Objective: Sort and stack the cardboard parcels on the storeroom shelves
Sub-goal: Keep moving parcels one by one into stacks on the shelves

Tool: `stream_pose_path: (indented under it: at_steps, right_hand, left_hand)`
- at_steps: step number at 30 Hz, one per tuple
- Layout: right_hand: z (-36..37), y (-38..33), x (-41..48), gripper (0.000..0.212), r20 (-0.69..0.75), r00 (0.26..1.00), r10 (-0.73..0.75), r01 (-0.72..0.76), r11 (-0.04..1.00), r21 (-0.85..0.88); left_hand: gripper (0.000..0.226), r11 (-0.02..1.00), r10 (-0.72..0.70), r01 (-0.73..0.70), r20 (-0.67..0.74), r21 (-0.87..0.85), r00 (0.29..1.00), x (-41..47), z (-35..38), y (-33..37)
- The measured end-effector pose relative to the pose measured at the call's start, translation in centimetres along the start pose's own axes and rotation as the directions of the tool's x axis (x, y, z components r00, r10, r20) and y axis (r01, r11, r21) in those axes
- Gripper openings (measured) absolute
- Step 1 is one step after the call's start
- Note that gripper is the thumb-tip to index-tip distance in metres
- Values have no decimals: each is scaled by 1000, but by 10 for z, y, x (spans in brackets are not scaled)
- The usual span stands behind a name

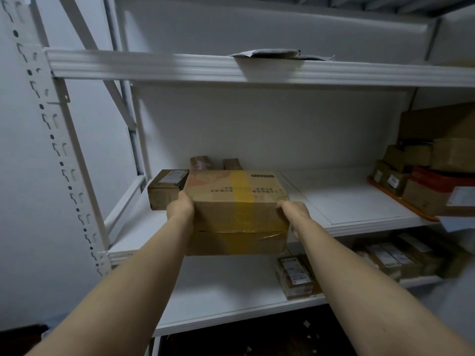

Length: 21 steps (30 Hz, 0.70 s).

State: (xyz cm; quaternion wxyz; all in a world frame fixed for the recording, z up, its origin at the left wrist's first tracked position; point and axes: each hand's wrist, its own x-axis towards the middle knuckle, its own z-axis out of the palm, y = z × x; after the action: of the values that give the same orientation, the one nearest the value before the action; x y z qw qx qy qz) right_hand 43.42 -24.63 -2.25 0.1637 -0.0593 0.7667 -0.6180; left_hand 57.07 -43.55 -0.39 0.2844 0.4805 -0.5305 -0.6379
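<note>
The left hand [180,208] and right hand [294,211] gripped the short ends of the parcel [236,209], its long axis running along the front edge of the shelf [347,201].

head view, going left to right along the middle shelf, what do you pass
small box → left hand → big taped box → right hand → bare shelf board → pile of boxes

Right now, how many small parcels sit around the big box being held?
3. A labelled box stands just left of the big box, by the left hand; a taped parcel and a brown parcel stand behind it. More may be hidden behind it.
</note>
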Motion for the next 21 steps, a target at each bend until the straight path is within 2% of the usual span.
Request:
stream_pose_path:
  at_steps: [3,6,10,14,17,21]
  right_hand:
    - [6,7,2,40,27,999,18,-20,998,57]
    - [3,6,8,60,-31,999,35,-31,993,118]
    - [-9,2,14,80,-153,983,103,-69,975,212]
    - [-23,1,10,81,-270,952,145,-59,952,302]
    - [-32,6,8,72,-258,950,177,-65,918,391]
    - [-43,14,19,66,-208,940,270,-143,865,480]
  left_hand:
    - [56,1000,16,-16,-30,21,999,-5,1,-4]
    - [50,997,78,-76,-64,30,995,-14,5,9]
    - [36,950,308,-303,-66,78,949,-24,23,29]
    - [39,892,452,-452,53,-9,891,-37,50,35]
    - [36,840,541,-542,120,-23,833,-47,67,39]
    - [40,715,679,-696,169,66,714,-68,84,37]
